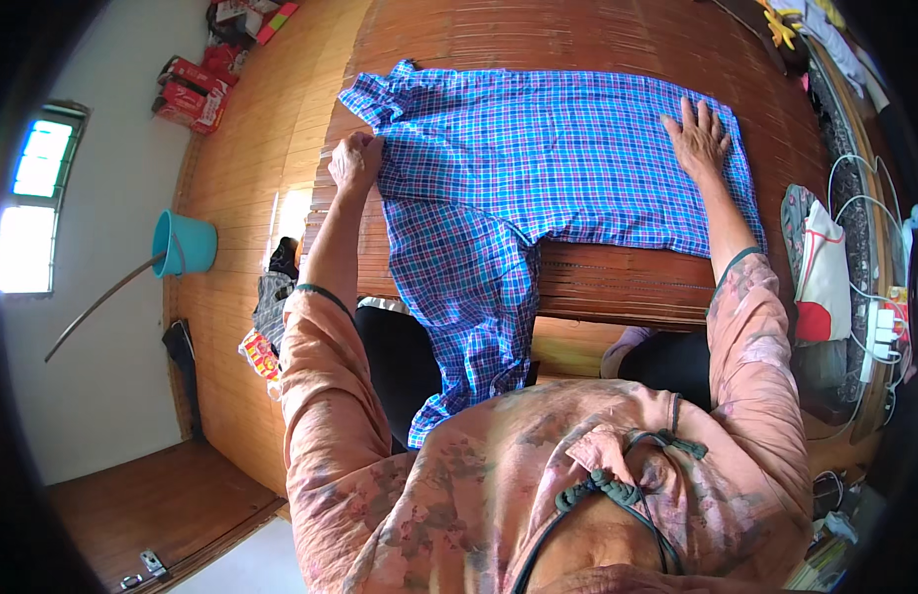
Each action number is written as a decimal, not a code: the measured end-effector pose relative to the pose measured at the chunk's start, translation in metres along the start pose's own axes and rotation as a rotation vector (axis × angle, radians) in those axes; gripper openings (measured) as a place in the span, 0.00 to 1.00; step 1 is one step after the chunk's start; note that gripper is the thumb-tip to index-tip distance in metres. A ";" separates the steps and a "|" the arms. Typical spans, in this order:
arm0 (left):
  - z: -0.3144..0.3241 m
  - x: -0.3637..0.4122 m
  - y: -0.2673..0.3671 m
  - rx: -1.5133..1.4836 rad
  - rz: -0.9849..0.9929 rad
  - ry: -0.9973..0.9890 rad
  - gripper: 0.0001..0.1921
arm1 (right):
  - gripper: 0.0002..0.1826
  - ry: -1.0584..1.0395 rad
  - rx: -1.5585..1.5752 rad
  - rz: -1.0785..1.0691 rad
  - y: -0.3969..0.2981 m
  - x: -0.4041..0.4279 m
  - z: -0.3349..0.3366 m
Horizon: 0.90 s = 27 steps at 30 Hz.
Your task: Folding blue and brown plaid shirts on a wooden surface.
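A blue plaid shirt [563,156] lies spread sideways on a reddish-brown slatted bamboo mat [622,286], its collar [373,96] to the left and its hem to the right. One sleeve [466,297] hangs over the mat's near edge, down to my lap. My left hand [357,161] is closed, its fingertips pinching the cloth just below the collar. At the other end, my right hand [698,139] rests palm down on the shirt near the hem, fingers apart and gripping nothing. The far sleeve is not visible.
A turquoise bucket [188,243] with a stick leaning out stands on the wooden floor by the left wall. Red boxes [191,93] sit farther back. At right are a white-and-red cloth bag [823,275], looping white cables and a power strip [880,334].
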<state>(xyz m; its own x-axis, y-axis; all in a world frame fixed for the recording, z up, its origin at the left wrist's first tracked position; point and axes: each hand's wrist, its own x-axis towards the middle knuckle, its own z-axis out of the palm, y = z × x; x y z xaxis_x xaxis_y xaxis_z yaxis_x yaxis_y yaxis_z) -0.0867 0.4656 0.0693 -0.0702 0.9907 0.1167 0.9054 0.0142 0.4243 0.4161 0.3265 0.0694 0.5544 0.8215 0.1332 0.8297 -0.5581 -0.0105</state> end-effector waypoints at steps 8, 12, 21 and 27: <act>0.008 0.027 0.001 0.242 -0.075 -0.019 0.15 | 0.40 0.005 0.008 -0.016 -0.002 0.002 0.005; 0.004 0.013 0.008 0.299 -0.023 0.005 0.13 | 0.40 0.022 0.000 -0.014 0.004 0.003 0.009; 0.008 -0.005 0.034 0.154 0.148 0.250 0.07 | 0.40 0.010 -0.015 -0.031 0.004 0.001 0.009; 0.022 0.006 0.049 0.222 0.781 0.242 0.21 | 0.39 0.039 -0.004 -0.035 0.006 0.002 0.013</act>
<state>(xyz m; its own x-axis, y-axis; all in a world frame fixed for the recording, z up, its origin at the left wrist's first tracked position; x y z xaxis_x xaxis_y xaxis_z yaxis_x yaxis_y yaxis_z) -0.0334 0.4757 0.0716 0.5450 0.6712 0.5024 0.7906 -0.6109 -0.0415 0.4230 0.3262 0.0567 0.5221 0.8354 0.1720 0.8481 -0.5298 -0.0011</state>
